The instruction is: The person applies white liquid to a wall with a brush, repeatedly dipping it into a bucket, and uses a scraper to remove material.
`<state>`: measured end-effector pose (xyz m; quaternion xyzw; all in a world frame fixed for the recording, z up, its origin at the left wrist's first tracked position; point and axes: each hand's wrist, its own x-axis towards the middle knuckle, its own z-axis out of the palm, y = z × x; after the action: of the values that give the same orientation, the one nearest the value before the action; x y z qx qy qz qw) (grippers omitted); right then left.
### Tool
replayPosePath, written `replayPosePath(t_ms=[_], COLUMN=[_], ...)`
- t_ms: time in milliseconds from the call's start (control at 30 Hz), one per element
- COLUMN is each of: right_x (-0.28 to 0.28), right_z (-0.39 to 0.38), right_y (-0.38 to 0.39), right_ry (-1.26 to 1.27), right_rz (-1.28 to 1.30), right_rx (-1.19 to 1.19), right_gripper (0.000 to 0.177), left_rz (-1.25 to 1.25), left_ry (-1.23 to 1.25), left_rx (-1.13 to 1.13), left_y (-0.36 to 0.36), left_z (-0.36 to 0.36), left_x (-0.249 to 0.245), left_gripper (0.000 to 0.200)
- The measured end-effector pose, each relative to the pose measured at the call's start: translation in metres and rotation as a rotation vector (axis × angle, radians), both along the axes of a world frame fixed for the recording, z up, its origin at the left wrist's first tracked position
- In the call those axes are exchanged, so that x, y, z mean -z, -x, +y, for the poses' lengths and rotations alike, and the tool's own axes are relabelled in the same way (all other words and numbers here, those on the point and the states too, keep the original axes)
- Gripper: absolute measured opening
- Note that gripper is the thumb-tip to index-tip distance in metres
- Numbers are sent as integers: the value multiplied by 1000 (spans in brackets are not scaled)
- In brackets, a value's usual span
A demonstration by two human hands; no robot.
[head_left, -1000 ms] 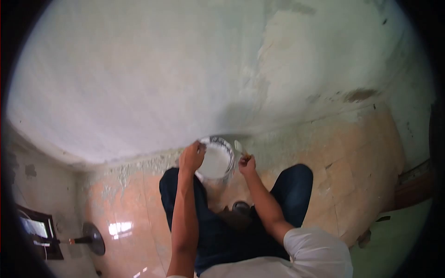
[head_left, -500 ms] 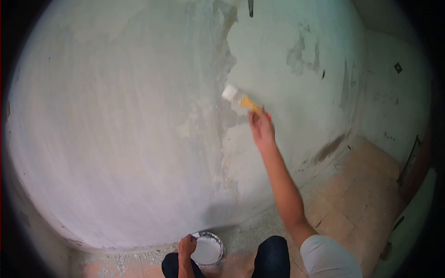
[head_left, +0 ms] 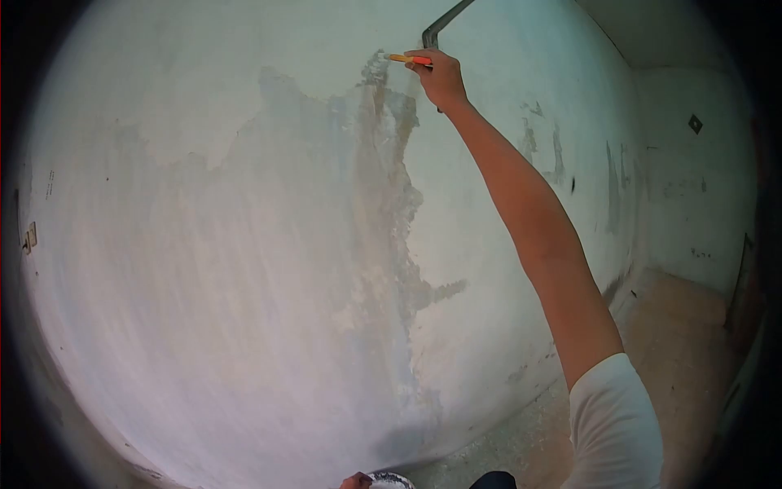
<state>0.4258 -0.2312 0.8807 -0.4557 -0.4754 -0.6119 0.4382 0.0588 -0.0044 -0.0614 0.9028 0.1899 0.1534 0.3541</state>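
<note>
Gripping brush (head_left: 405, 59), right hand (head_left: 441, 78) now higher

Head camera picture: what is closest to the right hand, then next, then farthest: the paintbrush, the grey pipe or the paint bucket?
1. Paintbrush, held in the right hand, up high.
2. Grey pipe, just above the hand.
3. Paint bucket, far below at the bottom edge.
</note>
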Motion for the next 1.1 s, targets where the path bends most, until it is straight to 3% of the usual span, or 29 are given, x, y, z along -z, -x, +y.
replayPosePath(t_ms=[200, 300, 400, 467, 500, 567, 600, 667, 733, 800, 867, 933, 1000, 1100], right_x=[-36, -15, 26, 30, 25, 12, 1, -24, -42, -21, 26, 104, 165, 164], right_z=[40, 44, 23, 1, -8, -15, -15, -6, 8, 16, 14, -2, -23, -38], right_y=[-18, -14, -1, 12, 15, 24, 26, 23, 11, -7, -12, 3, 16, 39], right_ry=[-28, 59, 234, 333, 390, 454, 355, 262, 198, 239, 315, 403, 520, 702], right_rz=[-80, -99, -50, 13, 53, 100, 16, -70, -111, -108, -52, -21, 65, 296], right_rx=[70, 67, 83, 102, 141, 180, 192, 201, 264, 206, 146, 134, 102, 118], right_gripper=[20, 18, 16, 15, 17, 18, 19, 19, 21, 21, 22, 24, 22, 18], left_rz=[21, -37, -73, 4, 6, -54, -48, -34, -4, 23, -92, -7, 80, 101], left_ry=[38, 80, 63, -1075, -1073, -24, -19, -1023, -1042, -1073, -52, 66, 188, 170], left_rx=[-3, -6, -12, -168, -163, 34, 35, -100, -93, -76, 45, 59, 63, -1], left_y=[-20, -19, -23, -58, -45, -16, -35, -60, -66, -56, -19, 3, 13, 21], left_z=[11, 20, 27, 19, 25, 36, 32, 26, 27, 36, 35, 19, 10, 9], left_x=[17, 13, 48, 90, 81, 65, 82, 103, 112, 108, 68, -9, -39, -58], left_gripper=[27, 27, 26, 25, 25, 24, 24, 24, 24, 24, 26, 27, 28, 34])
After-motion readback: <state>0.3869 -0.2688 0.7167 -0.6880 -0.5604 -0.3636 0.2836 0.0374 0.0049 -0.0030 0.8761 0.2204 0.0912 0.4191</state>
